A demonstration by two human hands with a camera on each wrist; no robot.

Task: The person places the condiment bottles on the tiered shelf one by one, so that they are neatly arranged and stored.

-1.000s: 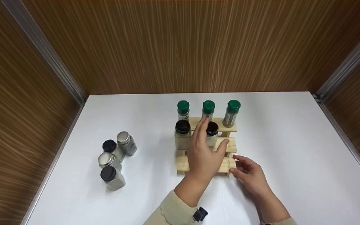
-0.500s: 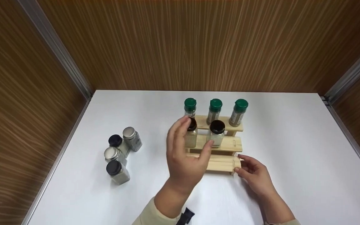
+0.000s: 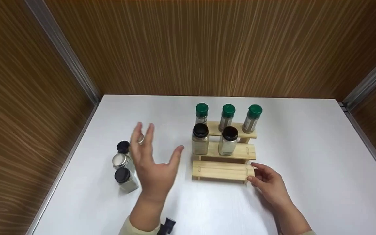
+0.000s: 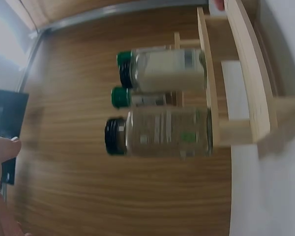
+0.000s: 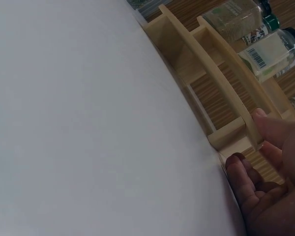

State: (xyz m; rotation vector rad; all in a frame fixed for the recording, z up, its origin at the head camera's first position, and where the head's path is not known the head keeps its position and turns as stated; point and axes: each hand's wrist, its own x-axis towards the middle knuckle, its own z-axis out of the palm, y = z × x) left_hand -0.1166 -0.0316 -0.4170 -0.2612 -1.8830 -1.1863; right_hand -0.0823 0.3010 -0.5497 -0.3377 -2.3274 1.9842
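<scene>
From afar, I see the left hand [image 3: 154,169], fingers apart, nearer the upright front jar [image 3: 129,184] at its left, the right hand [image 3: 269,184] pinching the wooden rack [image 3: 220,170].

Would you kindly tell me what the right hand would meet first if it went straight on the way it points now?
Most likely the lowest step of the wooden rack: the right hand points at its right end and grips it, so it would probably push there at once.
</scene>
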